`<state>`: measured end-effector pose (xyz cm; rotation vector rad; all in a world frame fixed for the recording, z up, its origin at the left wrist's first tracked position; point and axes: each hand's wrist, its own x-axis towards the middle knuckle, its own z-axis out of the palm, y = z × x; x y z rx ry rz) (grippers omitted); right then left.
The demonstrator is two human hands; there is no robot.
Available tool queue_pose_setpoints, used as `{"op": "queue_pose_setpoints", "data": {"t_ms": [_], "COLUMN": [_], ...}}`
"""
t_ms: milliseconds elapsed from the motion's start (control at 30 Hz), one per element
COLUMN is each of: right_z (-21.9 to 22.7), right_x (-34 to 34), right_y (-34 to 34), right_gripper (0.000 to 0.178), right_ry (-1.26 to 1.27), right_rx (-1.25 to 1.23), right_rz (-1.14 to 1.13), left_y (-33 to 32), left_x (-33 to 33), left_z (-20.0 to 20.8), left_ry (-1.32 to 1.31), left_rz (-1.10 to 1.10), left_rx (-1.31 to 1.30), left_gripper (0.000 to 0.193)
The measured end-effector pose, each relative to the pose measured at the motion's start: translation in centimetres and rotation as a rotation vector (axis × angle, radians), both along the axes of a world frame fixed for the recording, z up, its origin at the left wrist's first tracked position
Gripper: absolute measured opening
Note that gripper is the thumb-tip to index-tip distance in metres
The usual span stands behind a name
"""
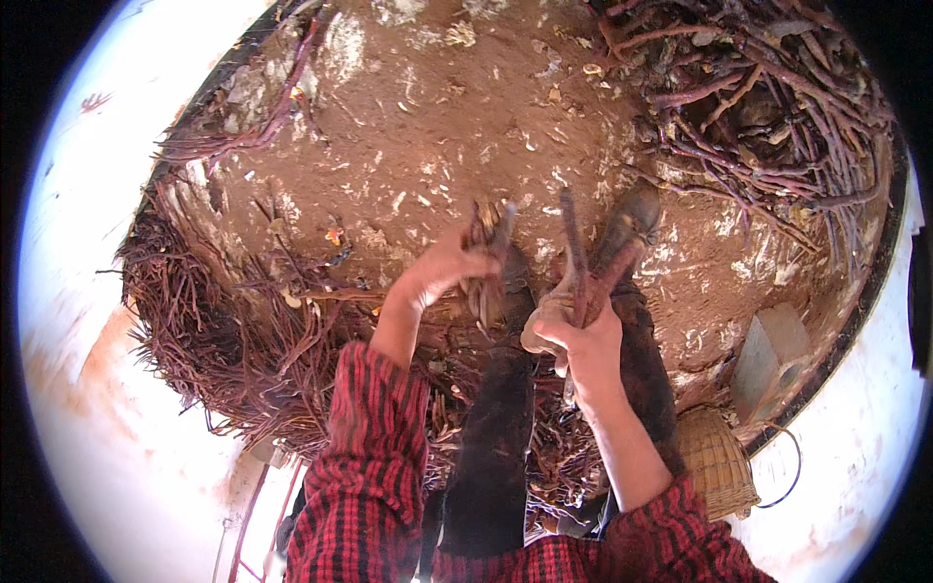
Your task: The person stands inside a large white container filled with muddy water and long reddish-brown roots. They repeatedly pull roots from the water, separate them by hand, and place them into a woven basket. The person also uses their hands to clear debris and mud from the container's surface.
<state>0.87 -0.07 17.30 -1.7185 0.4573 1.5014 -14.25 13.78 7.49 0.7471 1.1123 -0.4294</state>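
My left hand is closed around a small bundle of short brown roots, in front of my left shin. Motion blurs the bundle's upper end. My right hand grips a thick forked root, whose prongs point up and away from me. A pale, broad end of it shows beside the thumb. The two hands are apart, above my legs. Below them, more thin reddish-brown roots lie between and beside my dark trouser legs.
A large heap of thin roots spreads along the left edge, and a tangle of thicker ones lies far right. Brown soil with pale chips covers the ground. Near right are a grey block and a wicker basket.
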Motion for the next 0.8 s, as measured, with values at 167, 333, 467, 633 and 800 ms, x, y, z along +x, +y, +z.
{"op": "queue_pose_setpoints", "data": {"t_ms": [167,333,467,633,800], "right_z": [3.3,7.0,13.5,18.3,21.6], "right_x": [0.0,-1.7,-0.3,-0.1,-0.3], "right_y": [2.3,2.1,3.4,3.0,2.6], "right_gripper": [0.065,0.063,0.07,0.068,0.067], "right_ry": [0.257,0.281,0.367,0.296,0.299], "right_rx": [0.135,0.408,0.312,0.358,0.353], "right_rz": [0.276,0.182,0.494,0.575,0.657], "left_y": [-2.1,-2.8,-4.1,-3.6,-3.2], "left_x": [-0.5,-1.0,-2.8,-2.5,-2.6], "left_z": [9.4,17.0,22.3,28.6,32.8], "left_ry": [-0.136,-0.044,-0.037,-0.043,-0.061], "left_rz": [0.336,0.319,0.301,0.131,0.058], "left_rx": [-0.201,-0.114,0.007,0.11,0.176], "left_gripper": [0.078,0.086,0.083,0.079,0.076]}}
